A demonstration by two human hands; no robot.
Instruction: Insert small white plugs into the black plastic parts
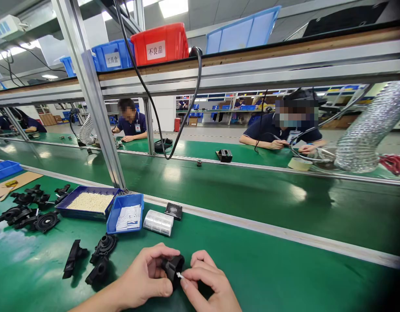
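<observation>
Gripping in the left hand [148, 277], between thumb and curled fingers, a black part [169, 268], at the near middle of the scene. Pinching in the right hand [208, 279], with thumb and forefinger, a small white piece [179, 275], just at the open right side of the black part. Not possible to tell how deep inside.

About the black part, judging by the look: probably light, made of stiff plastic, perhaps a little slippery on the smooth outside. Best to hold around the outer wall, leaving the open side free. About the white piece: surely very light, thin, maybe easy to bend or to drop. Better to take by the end, with fingertips only, without pressing strongly.

Lying to the left on the green table [271, 271]: some loose black parts [104, 249]. Farther left, lying close together: a pile of similar parts [26, 212].

Standing beyond the hands, toward the left: a dark blue tray [79, 213] with cream pellets [91, 201], and beside it a blue box [113, 212] with white strips [129, 217]. Next, to the right: a silvery roll [158, 222] and a small black box [173, 210].

Sitting on the far side, at the right: a co-worker [265, 130] in a dark shirt.
</observation>
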